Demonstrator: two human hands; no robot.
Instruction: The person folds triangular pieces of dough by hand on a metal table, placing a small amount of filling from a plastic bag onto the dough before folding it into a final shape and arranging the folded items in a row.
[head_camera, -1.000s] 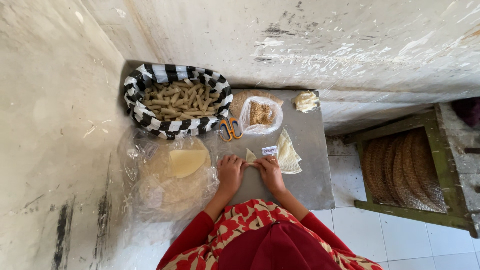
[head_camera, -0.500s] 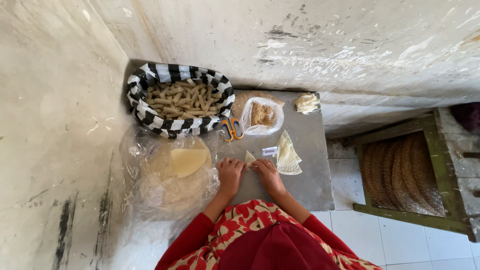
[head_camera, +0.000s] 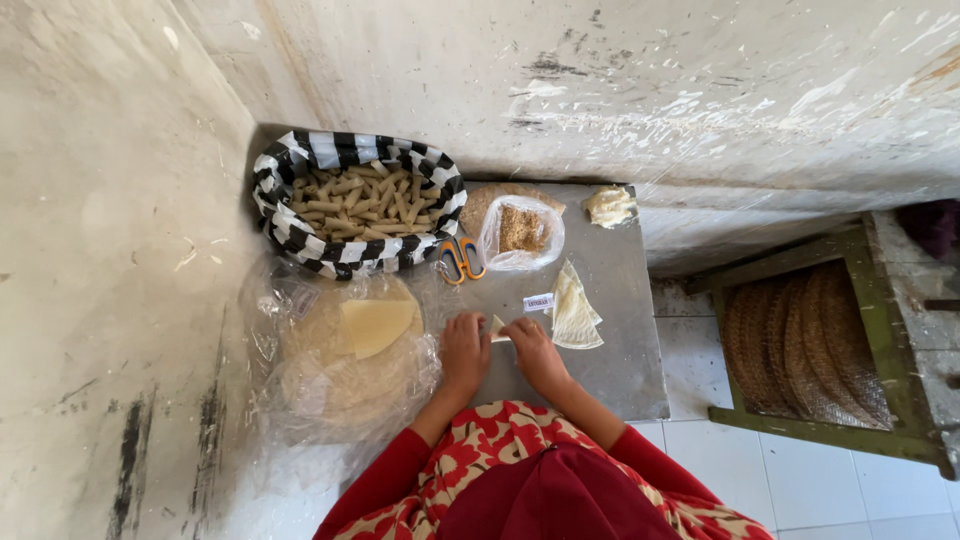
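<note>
Head view shows a small pale wrapper piece (head_camera: 497, 327) near the surface's front edge, pinched between the fingers of left hand (head_camera: 465, 350) and right hand (head_camera: 533, 352), a short stack of cut wrappers (head_camera: 575, 312) left beside them, and a striped basket (head_camera: 290, 235) at the back left corner already heaped with rolled sticks (head_camera: 362, 203).

Bench (head_camera: 620, 350): matt grey metal, smooth. Bag (head_camera: 520, 235): clear glossy plastic. Wrap (head_camera: 300, 400): crinkled clear plastic film. Basket liner (head_camera: 290, 230): glossy striped plastic. Wall (head_camera: 600, 90): rough, scuffed plaster. Rack (head_camera: 800, 425): painted wood.
</note>
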